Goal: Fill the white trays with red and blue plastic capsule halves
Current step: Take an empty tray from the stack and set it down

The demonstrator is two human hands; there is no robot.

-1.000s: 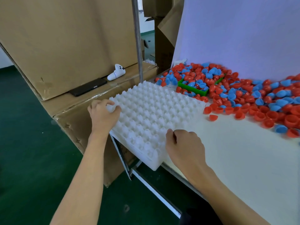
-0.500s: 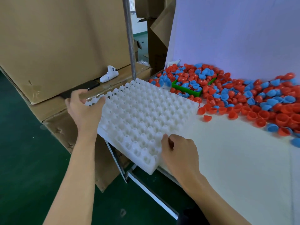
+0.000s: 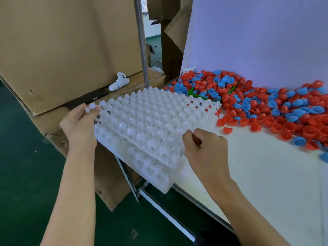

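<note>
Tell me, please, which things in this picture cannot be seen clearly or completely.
- Head view: the lower tray is mostly covered by the top tray.
- The green bin is buried under capsule halves.
- The right hand hides its own fingertips.
- The pile is cut off by the right edge.

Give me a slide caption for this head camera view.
Both hands, left hand and right hand, lift the top white tray off a stack beside loose red and blue capsule halves.
</note>
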